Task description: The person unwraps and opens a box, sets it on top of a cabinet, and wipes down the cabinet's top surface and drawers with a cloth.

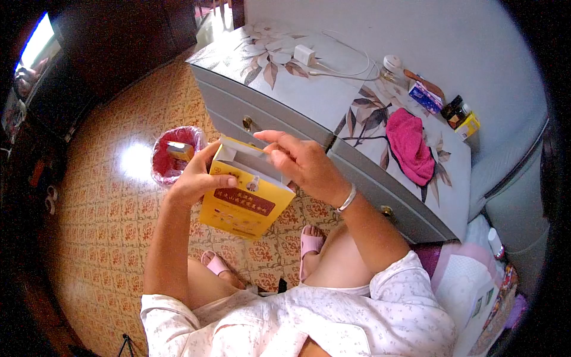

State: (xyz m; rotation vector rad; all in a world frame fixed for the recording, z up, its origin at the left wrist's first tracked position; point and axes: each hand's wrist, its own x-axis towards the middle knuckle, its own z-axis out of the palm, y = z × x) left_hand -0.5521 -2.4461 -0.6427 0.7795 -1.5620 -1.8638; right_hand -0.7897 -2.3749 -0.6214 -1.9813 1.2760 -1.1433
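Observation:
A yellow cardboard box (238, 205) with a dark red label is held above my lap, its top end open and the white inside showing. My left hand (199, 180) is closed around the box's left side, thumb lying across the front face. At the right of the opening, my right hand (306, 163) is bent over the box's rim, with the index finger stretched over the top and the thumb near the edge. Part of its fingers is hidden behind the box, and a bracelet (347, 198) circles that wrist. What lies deep inside the box cannot be made out.
A bin (159, 160) with a pink liner and a small carton stands on the patterned floor (113, 238). Beside me is a drawer cabinet (273, 98) bearing a white charger (304, 55), a pink cloth (410, 146) and small boxes. A bed or seat (470, 273) is at right.

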